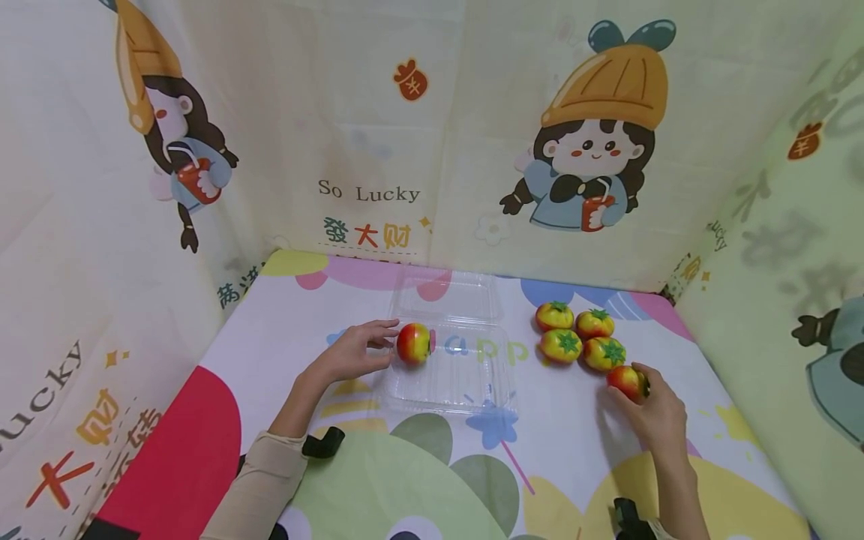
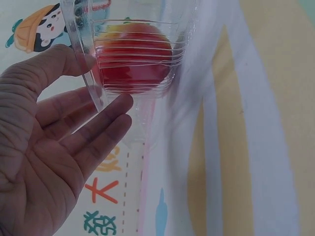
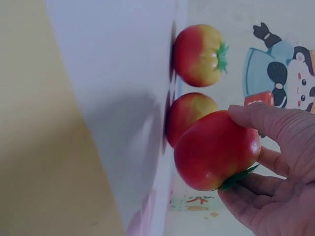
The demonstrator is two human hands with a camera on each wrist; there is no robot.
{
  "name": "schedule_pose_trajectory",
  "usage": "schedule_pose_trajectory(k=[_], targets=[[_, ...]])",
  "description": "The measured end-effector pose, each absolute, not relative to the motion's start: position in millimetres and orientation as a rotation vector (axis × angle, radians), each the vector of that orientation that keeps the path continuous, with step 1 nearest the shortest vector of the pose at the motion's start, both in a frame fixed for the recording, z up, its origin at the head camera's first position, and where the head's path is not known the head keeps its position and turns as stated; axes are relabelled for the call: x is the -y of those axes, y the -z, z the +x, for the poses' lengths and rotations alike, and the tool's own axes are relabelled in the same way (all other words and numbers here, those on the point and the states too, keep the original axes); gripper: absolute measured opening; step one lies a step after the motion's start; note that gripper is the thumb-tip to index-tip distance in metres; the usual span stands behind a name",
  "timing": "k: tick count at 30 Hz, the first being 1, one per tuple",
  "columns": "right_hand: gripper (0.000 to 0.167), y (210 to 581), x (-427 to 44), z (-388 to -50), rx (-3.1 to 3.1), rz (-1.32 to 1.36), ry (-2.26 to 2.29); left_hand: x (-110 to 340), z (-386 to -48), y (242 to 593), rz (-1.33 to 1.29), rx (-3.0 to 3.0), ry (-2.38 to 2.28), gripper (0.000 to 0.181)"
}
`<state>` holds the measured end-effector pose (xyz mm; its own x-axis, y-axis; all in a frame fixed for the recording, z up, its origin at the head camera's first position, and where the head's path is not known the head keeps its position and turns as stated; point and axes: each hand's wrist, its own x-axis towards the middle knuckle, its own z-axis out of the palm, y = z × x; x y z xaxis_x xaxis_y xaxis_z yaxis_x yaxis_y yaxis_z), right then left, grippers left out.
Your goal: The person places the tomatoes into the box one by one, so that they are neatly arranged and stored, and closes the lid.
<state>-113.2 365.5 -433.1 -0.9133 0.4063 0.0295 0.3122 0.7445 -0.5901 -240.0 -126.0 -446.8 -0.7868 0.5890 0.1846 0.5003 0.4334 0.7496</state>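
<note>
As the right hand [image 1: 656, 412] pinches a glossy red fruit [image 3: 214, 150], the left [image 1: 354, 352], spread, touches a clear box [image 1: 466, 379].

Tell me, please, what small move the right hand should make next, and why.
Perhaps the right hand should carry the held fruit to the box, beside the boxed fruit: the lid lies open, there is bare room inside, and the left hand is at the box's edge.
</note>
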Motion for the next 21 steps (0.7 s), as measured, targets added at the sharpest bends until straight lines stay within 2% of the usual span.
schedule_pose_trajectory(k=[9, 21], targets=[[0.079, 422, -353, -114, 2.775, -0.554, -0.944, 126, -241, 446, 0.991, -2.569, -1.293, 0.048], [0.075, 417, -337, -116, 2.744, -0.451, -0.909, 127, -240, 447, 0.992, -2.571, -1.286, 0.048]])
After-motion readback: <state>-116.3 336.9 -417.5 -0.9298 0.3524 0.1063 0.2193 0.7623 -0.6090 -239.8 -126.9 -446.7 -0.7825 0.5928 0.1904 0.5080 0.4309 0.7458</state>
